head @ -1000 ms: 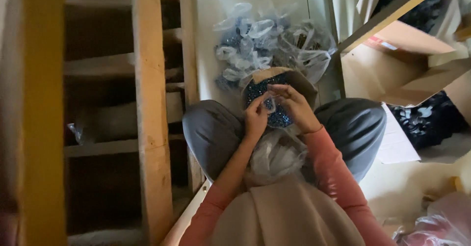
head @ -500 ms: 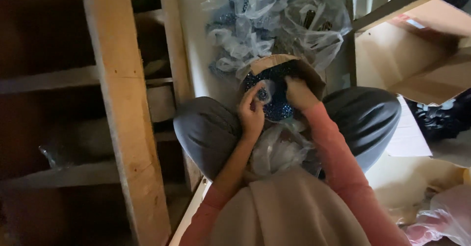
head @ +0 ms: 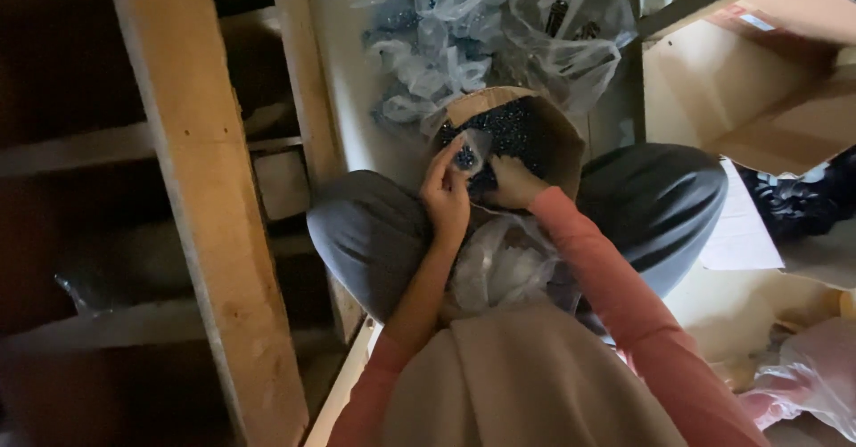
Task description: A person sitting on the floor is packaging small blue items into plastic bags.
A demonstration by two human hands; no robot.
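Note:
I sit cross-legged in grey trousers with a round cardboard container point(head: 562, 139) of small dark blue pieces point(head: 513, 126) between my knees. My left hand point(head: 446, 199) pinches a small clear plastic bag point(head: 470, 150) that holds a few of the blue pieces, lifted at the container's near-left rim. My right hand point(head: 513, 182) rests fingers-down at the container's near edge, touching the blue pieces; what it grips is hidden. A bundle of empty clear bags point(head: 499, 264) lies in my lap.
A heap of filled clear bags point(head: 481, 28) lies on the floor beyond the container. Wooden shelf posts point(head: 209, 206) stand close on the left. An open cardboard box point(head: 758, 82) sits at the right, with white paper point(head: 740, 229) and pink plastic point(head: 802, 393) nearby.
The camera has swung left and closer. My left hand lifted the small bag slightly toward the container's left rim, while my right hand dropped to the container's near edge.

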